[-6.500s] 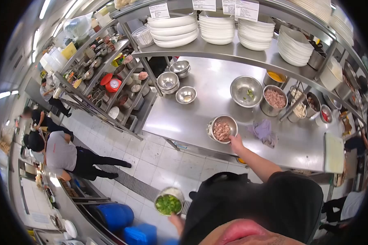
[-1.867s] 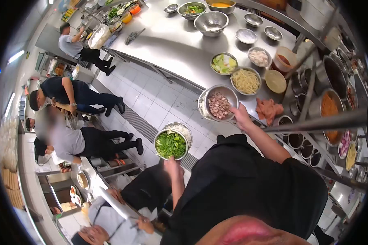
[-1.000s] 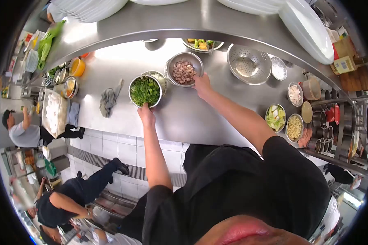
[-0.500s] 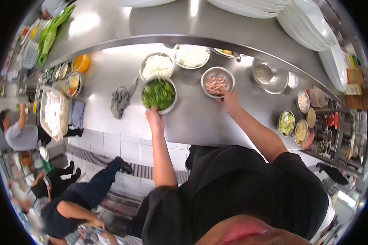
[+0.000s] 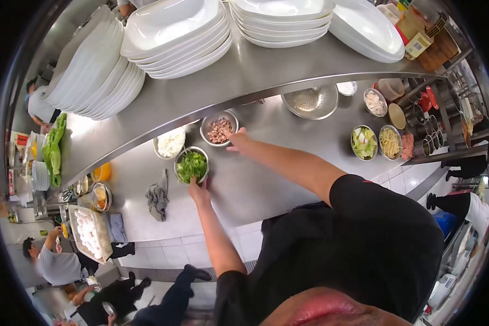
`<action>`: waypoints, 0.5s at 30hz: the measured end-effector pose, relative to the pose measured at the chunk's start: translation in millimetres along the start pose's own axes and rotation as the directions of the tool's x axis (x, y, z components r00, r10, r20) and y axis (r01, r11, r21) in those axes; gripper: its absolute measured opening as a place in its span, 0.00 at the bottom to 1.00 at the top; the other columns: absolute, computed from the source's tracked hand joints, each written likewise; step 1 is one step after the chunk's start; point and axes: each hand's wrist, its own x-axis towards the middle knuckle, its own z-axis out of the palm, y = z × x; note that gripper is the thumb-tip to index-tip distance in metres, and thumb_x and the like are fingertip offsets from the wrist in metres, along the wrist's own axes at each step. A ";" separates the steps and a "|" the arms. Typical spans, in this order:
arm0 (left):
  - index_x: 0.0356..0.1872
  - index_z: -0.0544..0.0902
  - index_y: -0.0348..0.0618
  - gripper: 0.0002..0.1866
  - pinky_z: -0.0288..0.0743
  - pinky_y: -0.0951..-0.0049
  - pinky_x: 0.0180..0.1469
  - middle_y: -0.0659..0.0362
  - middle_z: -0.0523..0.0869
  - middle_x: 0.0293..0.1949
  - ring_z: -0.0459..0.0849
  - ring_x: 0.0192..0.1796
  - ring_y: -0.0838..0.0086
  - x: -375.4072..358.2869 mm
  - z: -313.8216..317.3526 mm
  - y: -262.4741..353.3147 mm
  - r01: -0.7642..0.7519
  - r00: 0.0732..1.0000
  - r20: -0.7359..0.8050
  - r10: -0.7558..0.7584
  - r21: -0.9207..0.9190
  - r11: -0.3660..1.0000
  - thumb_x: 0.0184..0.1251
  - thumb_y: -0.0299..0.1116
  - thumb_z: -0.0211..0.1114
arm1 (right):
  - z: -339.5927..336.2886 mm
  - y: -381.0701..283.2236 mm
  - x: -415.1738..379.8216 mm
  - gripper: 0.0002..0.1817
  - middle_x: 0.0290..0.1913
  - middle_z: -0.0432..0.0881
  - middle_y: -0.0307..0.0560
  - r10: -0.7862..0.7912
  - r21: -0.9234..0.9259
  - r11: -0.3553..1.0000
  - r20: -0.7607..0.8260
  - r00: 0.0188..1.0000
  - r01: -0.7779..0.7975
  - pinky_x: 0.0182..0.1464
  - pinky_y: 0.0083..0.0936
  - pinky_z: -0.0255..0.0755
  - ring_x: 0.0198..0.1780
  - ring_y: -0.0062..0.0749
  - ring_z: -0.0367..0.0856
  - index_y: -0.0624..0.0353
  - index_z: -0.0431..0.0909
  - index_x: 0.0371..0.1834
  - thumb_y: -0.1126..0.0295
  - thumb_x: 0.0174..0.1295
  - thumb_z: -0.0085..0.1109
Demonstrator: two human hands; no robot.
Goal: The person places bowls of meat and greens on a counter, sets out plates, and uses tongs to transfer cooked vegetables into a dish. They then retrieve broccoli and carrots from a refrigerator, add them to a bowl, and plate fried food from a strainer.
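My left hand (image 5: pixel 200 191) grips the near rim of a metal bowl (image 5: pixel 206 173) filled with chopped green vegetables (image 5: pixel 191 166). Just behind and right of it stands another metal bowl (image 5: pixel 235 120) holding diced pinkish meat (image 5: pixel 219 131). At that bowl's right rim is my right hand (image 5: pixel 240 142), its fingers apart; whether a fingertip still touches the rim is hard to see. A bowl of white shreds (image 5: pixel 169 143) adjoins the greens, partly under the shelf edge.
A steel shelf (image 5: pixel 212 89) with stacked white plates (image 5: pixel 174 38) overhangs the counter. A grey cloth (image 5: pixel 157 200) lies left, near a basket of eggs (image 5: pixel 89 233). A colander (image 5: pixel 312 103) and bowls of lettuce (image 5: pixel 364 142) and noodles (image 5: pixel 389 142) stand right. Co-workers are at left.
My view has turned to the right. The meat bowl has moved left and back, close to the greens, and my right hand's fingers have opened from its rim. My left hand stays on the greens bowl.
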 end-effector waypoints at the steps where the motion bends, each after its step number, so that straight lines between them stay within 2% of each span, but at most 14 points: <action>1: 0.62 0.69 0.25 0.22 0.86 0.57 0.51 0.43 0.78 0.57 0.83 0.53 0.52 -4.5 4.1 3.8 -0.028 0.994 0.103 0.040 -0.117 0.993 0.72 0.30 0.53 | -8.8 -16.9 -27.4 0.30 0.49 0.78 0.56 -0.057 -0.258 0.965 -0.019 0.998 0.050 0.34 0.32 0.84 0.42 0.38 0.83 0.59 0.59 0.65 0.59 0.67 0.61; 2: 0.61 0.68 0.26 0.22 0.84 0.59 0.55 0.44 0.78 0.56 0.82 0.56 0.53 -9.7 4.9 8.2 -0.044 0.974 0.204 0.094 -0.235 0.971 0.74 0.33 0.55 | -22.3 -27.7 -46.7 0.33 0.48 0.79 0.56 -0.124 -0.498 0.862 -0.022 0.992 0.097 0.34 0.31 0.83 0.41 0.37 0.83 0.59 0.58 0.66 0.55 0.67 0.62; 3: 0.60 0.67 0.27 0.23 0.82 0.64 0.55 0.46 0.79 0.53 0.81 0.55 0.56 -13.8 -0.1 10.1 0.043 0.972 0.236 0.000 -0.177 0.983 0.74 0.34 0.58 | -42.4 -23.7 -48.9 0.34 0.47 0.79 0.56 -0.273 -0.623 0.738 0.077 0.959 0.260 0.36 0.31 0.80 0.40 0.38 0.83 0.61 0.62 0.65 0.51 0.66 0.63; 4: 0.60 0.67 0.27 0.23 0.82 0.64 0.55 0.46 0.79 0.53 0.81 0.55 0.56 -19.1 -6.8 7.2 0.034 0.970 0.243 0.011 -0.179 0.983 0.74 0.34 0.58 | -65.6 -23.8 -60.2 0.27 0.49 0.79 0.57 -0.455 -0.652 0.579 0.240 0.858 0.490 0.42 0.35 0.79 0.43 0.43 0.83 0.61 0.68 0.59 0.55 0.65 0.64; 5: 0.61 0.68 0.32 0.22 0.82 0.61 0.55 0.48 0.80 0.50 0.82 0.51 0.58 -26.1 -14.5 0.0 0.056 0.985 0.169 -0.036 -0.116 0.992 0.73 0.33 0.58 | -91.3 -22.7 -73.5 0.21 0.51 0.79 0.57 -0.592 -0.633 0.373 0.400 0.700 0.678 0.48 0.39 0.78 0.45 0.48 0.84 0.61 0.74 0.53 0.58 0.64 0.65; 6: 0.62 0.69 0.38 0.21 0.83 0.59 0.54 0.49 0.81 0.48 0.83 0.47 0.61 -35.5 -18.3 -8.0 0.082 0.993 0.091 -0.077 -0.058 0.995 0.71 0.32 0.58 | -117.0 -34.5 -106.1 0.19 0.52 0.79 0.57 -0.609 -0.571 0.346 0.467 0.641 0.745 0.51 0.41 0.77 0.48 0.50 0.82 0.61 0.75 0.49 0.61 0.63 0.65; 7: 0.62 0.69 0.38 0.21 0.83 0.61 0.52 0.49 0.81 0.47 0.83 0.45 0.63 -62.8 -10.4 -13.3 0.013 1.000 0.024 -0.015 0.066 0.998 0.70 0.32 0.59 | -139.7 -62.3 -151.6 0.16 0.53 0.78 0.58 -0.623 -0.501 0.314 0.532 0.573 0.806 0.53 0.42 0.76 0.51 0.52 0.80 0.61 0.77 0.46 0.64 0.62 0.65; 8: 0.62 0.69 0.39 0.22 0.83 0.62 0.50 0.50 0.81 0.47 0.83 0.43 0.65 -94.0 1.1 -23.2 -0.049 0.998 -0.040 0.057 0.190 0.981 0.69 0.31 0.59 | -163.6 -89.9 -182.4 0.16 0.53 0.78 0.57 -0.795 -0.534 -0.018 0.520 0.311 0.846 0.55 0.43 0.75 0.54 0.53 0.79 0.61 0.77 0.47 0.65 0.61 0.66; 9: 0.63 0.69 0.40 0.23 0.82 0.65 0.46 0.53 0.81 0.45 0.83 0.42 0.67 -111.0 6.3 -35.6 -0.038 0.999 0.039 0.031 0.210 0.977 0.69 0.31 0.61 | -187.0 -117.6 -211.6 0.17 0.53 0.78 0.56 -0.855 -0.562 -0.339 0.518 0.002 0.755 0.56 0.44 0.74 0.56 0.53 0.78 0.61 0.77 0.49 0.67 0.59 0.67; 10: 0.63 0.68 0.41 0.24 0.80 0.68 0.41 0.55 0.81 0.44 0.83 0.40 0.69 -125.8 13.1 -49.0 -0.028 0.994 0.113 0.002 0.230 0.973 0.69 0.31 0.62 | -208.0 -151.8 -235.7 0.21 0.55 0.78 0.57 -0.887 -0.682 -0.395 0.458 -0.061 0.615 0.60 0.47 0.71 0.59 0.55 0.76 0.60 0.76 0.52 0.71 0.54 0.67; 11: 0.63 0.70 0.42 0.23 0.81 0.67 0.44 0.53 0.81 0.47 0.83 0.42 0.68 -146.0 33.3 -54.6 -0.039 0.972 0.231 -0.034 0.306 0.951 0.68 0.31 0.62 | -229.3 -185.8 -248.7 0.28 0.61 0.74 0.60 -0.908 -0.692 -0.410 0.368 -0.199 0.594 0.65 0.49 0.66 0.63 0.56 0.72 0.61 0.73 0.58 0.75 0.49 0.67; 12: 0.62 0.71 0.43 0.22 0.82 0.66 0.47 0.52 0.81 0.49 0.84 0.44 0.67 -171.0 61.3 -52.5 -0.058 0.937 0.339 -0.079 0.378 0.924 0.68 0.31 0.61 | -237.2 -223.4 -270.3 0.34 0.64 0.71 0.57 -0.908 -0.758 -0.418 0.335 -0.252 0.501 0.68 0.53 0.60 0.67 0.56 0.67 0.59 0.70 0.61 0.78 0.45 0.66; 14: 0.64 0.71 0.43 0.23 0.80 0.66 0.50 0.53 0.81 0.52 0.83 0.48 0.67 -218.3 119.2 -41.8 -0.139 0.781 0.610 -0.131 0.375 0.917 0.68 0.32 0.62 | -245.8 -283.9 -310.5 0.37 0.64 0.70 0.53 -0.894 -0.872 -0.448 0.432 -0.122 0.197 0.67 0.52 0.62 0.67 0.56 0.66 0.57 0.69 0.62 0.78 0.43 0.68; 15: 0.64 0.71 0.43 0.24 0.80 0.65 0.52 0.53 0.81 0.53 0.83 0.51 0.67 -237.7 146.8 -35.5 -0.192 0.688 0.710 -0.150 0.377 0.906 0.69 0.32 0.62 | -263.1 -301.7 -303.7 0.37 0.62 0.70 0.53 -0.878 -0.841 -0.473 0.476 -0.058 0.262 0.67 0.50 0.63 0.67 0.56 0.66 0.56 0.68 0.62 0.78 0.43 0.70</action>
